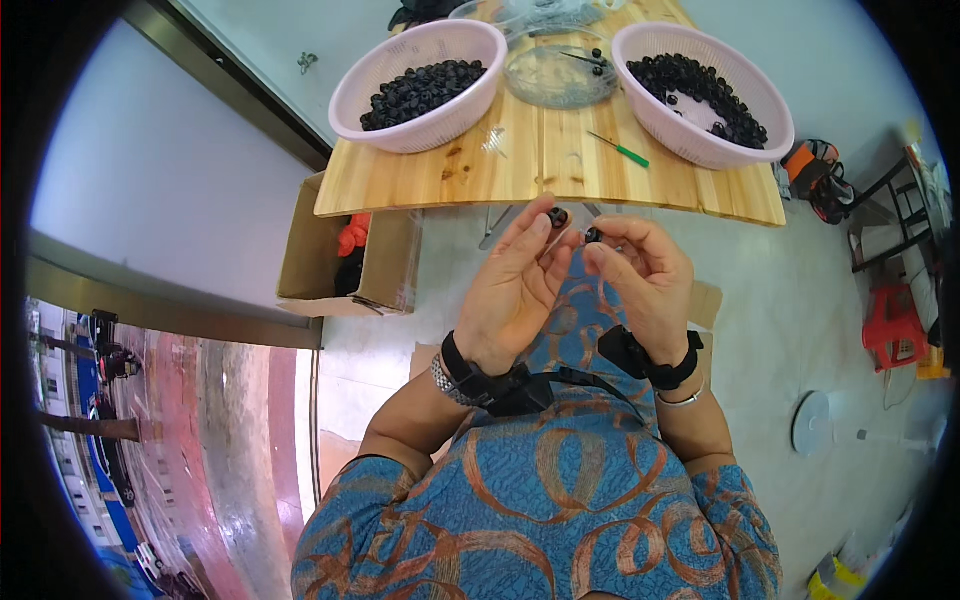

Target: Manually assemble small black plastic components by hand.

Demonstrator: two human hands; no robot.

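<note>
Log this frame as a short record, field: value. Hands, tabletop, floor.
left hand: left hand holds a black part at its fingertips
right hand: right hand pinches another black part
tabletop: wooden table; left pink basin and right pink basin, both holding black pieces; clear dish between; green-handled tool
floor: cardboard box left; red stool right

Left hand (517,278) half-curled, right hand (648,268) pinching
</note>
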